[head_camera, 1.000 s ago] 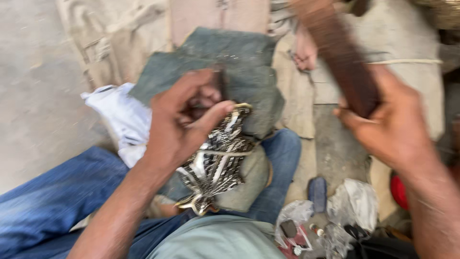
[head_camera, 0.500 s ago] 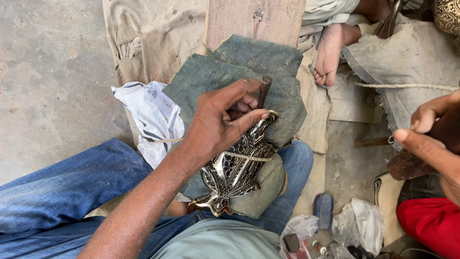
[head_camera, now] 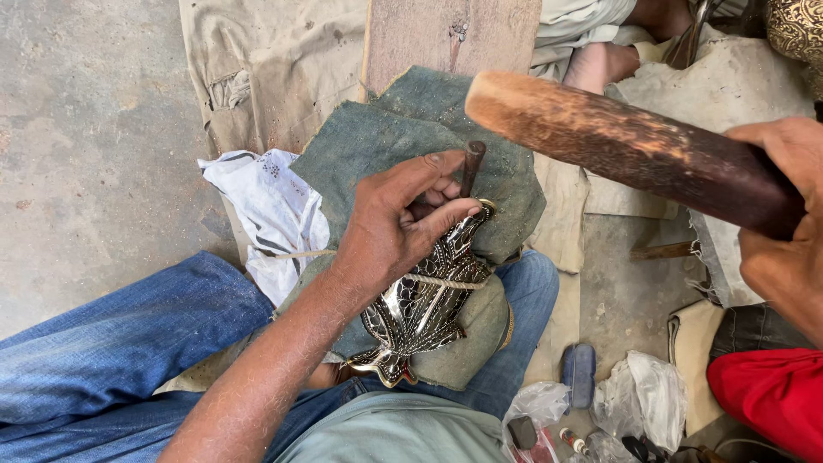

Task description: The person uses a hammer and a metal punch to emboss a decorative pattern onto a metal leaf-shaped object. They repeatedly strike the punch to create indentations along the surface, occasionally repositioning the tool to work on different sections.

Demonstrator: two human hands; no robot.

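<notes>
My left hand (head_camera: 399, 223) pinches a thin dark metal punch (head_camera: 471, 165) upright, its tip on the upper end of an embossed silver metal piece (head_camera: 420, 309). That piece is tied with string onto a grey-green cloth pad (head_camera: 360, 146) resting over my knee. My right hand (head_camera: 784, 223) grips the dark end of a thick wooden mallet (head_camera: 600, 141), which is raised and slants to the upper left, its pale end hanging above and a little to the right of the punch.
My blue-jeaned legs (head_camera: 111, 343) stretch left. A white printed cloth (head_camera: 270, 206) lies beside the pad, a wooden plank (head_camera: 454, 34) behind it. Another person's bare foot (head_camera: 600, 64) rests at top right. Plastic bags (head_camera: 643, 399) and red cloth (head_camera: 771, 394) lie lower right.
My right hand has lifted the wooden mallet back into view above the punch. My left hand has kept the punch on the metal piece.
</notes>
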